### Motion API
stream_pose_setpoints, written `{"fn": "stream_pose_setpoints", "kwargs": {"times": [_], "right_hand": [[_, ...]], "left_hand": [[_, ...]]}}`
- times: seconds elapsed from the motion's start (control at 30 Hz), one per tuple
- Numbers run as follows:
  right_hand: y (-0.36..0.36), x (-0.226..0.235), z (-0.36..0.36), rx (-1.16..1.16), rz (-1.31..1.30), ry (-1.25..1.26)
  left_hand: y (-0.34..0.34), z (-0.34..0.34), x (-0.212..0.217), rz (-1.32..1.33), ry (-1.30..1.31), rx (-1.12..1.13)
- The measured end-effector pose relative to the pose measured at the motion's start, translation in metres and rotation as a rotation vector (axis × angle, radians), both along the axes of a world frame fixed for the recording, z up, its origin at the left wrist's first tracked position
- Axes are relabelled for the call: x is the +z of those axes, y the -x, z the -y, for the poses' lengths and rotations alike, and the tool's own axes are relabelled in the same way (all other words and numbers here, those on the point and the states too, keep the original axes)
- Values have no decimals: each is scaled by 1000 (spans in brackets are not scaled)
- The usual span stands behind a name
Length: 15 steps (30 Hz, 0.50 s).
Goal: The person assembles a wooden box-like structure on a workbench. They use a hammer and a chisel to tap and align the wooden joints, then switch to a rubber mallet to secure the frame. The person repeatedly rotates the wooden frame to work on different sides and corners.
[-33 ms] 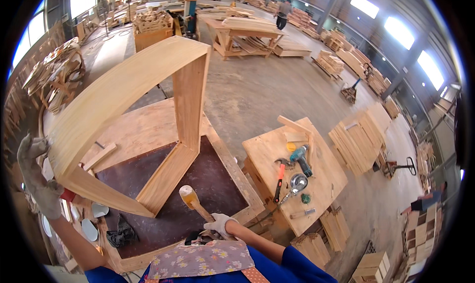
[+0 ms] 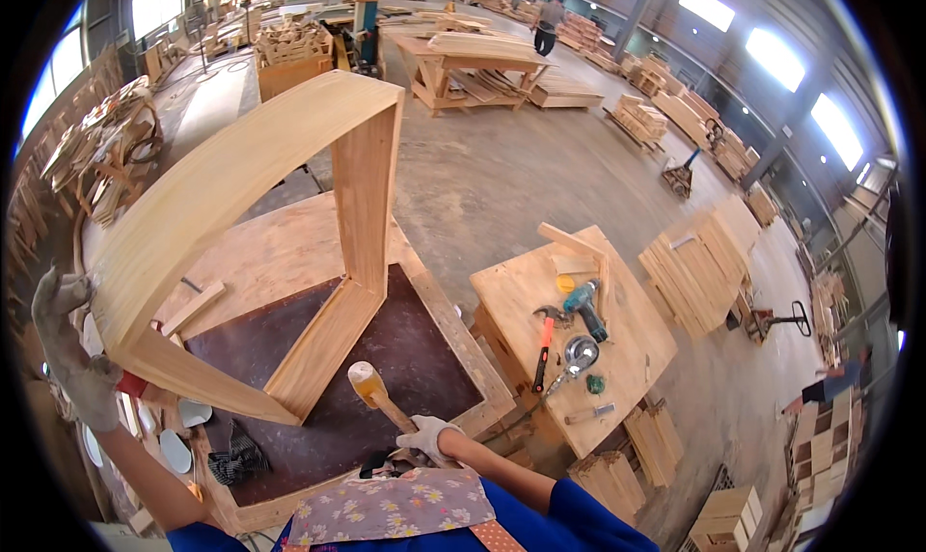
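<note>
A large open box frame of pale wood boards (image 2: 256,147) stands tilted on a bench with a dark panel top (image 2: 424,359). At the frame's left side, my gloved left hand (image 2: 82,359) is closed against its outer edge; part of the grip is hidden. My right hand (image 2: 427,437), also gloved, is wrapped around the wooden handle of a mallet (image 2: 367,382). The mallet's pale, yellowish head is over the dark panel, apart from the frame. A dark checked cloth (image 2: 237,457) lies crumpled near the bench's front left.
To the right, a small wooden table (image 2: 511,291) bears a claw hammer (image 2: 545,349), a cordless drill (image 2: 585,311), a round silvery tool (image 2: 581,354) and a yellow tape roll (image 2: 565,284). Stacked boards (image 2: 694,267) stand beyond it. People (image 2: 549,23) are farther off.
</note>
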State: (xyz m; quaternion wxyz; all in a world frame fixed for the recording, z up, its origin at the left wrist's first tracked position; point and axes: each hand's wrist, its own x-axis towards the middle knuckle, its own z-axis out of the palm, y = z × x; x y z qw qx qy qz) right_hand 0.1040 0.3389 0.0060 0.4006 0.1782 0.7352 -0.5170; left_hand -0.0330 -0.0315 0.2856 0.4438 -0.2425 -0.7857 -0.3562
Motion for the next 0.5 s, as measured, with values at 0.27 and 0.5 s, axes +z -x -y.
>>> {"fn": "stream_pose_setpoints", "kwargs": {"times": [0.27, 0.5], "right_hand": [[-2, -9, -1, -43, -6, 26], [1, -3, 0, 20, -32, -6]], "left_hand": [[-12, -1, -6, -18, -10, -12], [-24, -8, -11, 67, -104, -97]]}}
